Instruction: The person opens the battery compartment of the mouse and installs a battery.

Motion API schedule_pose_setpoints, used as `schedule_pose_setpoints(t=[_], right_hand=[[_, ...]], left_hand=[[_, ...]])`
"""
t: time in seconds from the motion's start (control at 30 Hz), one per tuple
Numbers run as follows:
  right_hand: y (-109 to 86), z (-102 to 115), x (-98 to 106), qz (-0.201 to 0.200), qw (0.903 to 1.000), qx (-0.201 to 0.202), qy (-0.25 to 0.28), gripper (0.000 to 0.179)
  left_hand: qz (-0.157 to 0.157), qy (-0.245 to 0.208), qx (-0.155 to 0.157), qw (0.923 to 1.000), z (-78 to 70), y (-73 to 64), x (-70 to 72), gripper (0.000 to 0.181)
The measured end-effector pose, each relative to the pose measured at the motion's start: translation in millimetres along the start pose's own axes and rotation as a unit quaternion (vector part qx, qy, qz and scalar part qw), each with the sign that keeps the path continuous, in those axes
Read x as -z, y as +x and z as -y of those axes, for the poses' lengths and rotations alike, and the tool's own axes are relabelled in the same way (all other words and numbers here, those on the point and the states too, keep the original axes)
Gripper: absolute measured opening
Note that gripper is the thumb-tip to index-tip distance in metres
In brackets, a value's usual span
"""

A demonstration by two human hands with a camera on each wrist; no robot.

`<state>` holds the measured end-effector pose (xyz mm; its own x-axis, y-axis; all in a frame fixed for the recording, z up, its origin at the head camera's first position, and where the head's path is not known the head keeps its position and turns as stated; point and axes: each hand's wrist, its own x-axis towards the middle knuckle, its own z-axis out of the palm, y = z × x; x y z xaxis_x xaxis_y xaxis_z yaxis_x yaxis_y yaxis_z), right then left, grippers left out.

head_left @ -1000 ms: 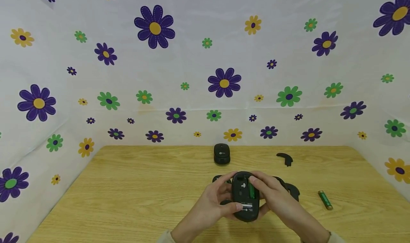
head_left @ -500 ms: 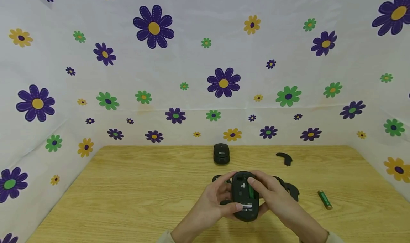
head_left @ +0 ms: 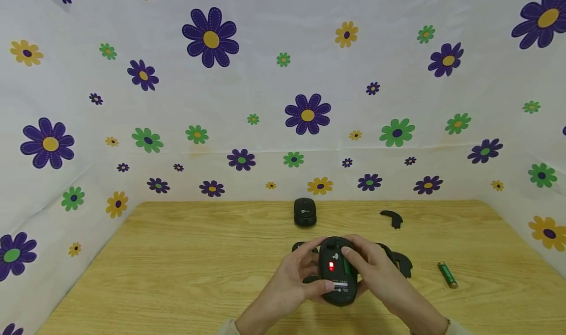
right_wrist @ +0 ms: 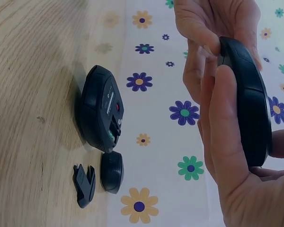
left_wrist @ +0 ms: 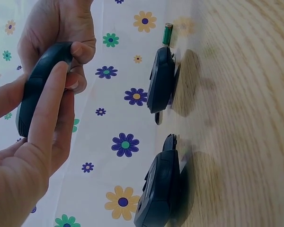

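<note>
Both hands hold a black computer mouse (head_left: pixel 342 297) with its underside up, above the table. My left hand (head_left: pixel 287 282) grips its left side, thumb on the label near the lower end. On the other side, my right hand (head_left: pixel 381 271) grips it with the thumb on the upper end of a green battery (head_left: pixel 347 267) in the open battery slot. A red light glows on the underside. From the side, the mouse (left_wrist: pixel 34 97) shows in the left wrist view between the fingers of both hands; the right wrist view shows the mouse's dark side (right_wrist: pixel 253 106) too.
A black mouse (head_left: pixel 305 212) stands at the back of the wooden table (head_left: pixel 185 266). Right of it lies a curved black cover (head_left: pixel 393 219). A loose green battery (head_left: pixel 448 275) lies at right. An upturned mouse (right_wrist: pixel 99 109) and a cover (right_wrist: pixel 84 184) show in the right wrist view.
A red light has come on in the underside of the mouse. My right thumb stays on the battery, which now sits deeper in the slot. Both hands have hardly moved.
</note>
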<state>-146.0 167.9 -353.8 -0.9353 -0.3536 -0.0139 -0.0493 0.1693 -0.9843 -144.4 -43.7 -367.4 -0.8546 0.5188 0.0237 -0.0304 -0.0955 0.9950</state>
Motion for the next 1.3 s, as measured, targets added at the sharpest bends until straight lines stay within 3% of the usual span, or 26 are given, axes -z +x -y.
schedule_pose_setpoints(t=[0.8,1.3], right_hand=[[1.4,2.3,7.2,0.032,0.9967,-0.041,0.062,0.049],[5.8,-1.5,24.1,0.010,0.9975,-0.053,0.045,0.056]], left_hand=[[0.005,-0.036,0.020,0.9991,1.4,3.0,-1.4,0.072],[0.016,-0.014,0.028,0.9994,1.7,27.0,-5.2,0.074]])
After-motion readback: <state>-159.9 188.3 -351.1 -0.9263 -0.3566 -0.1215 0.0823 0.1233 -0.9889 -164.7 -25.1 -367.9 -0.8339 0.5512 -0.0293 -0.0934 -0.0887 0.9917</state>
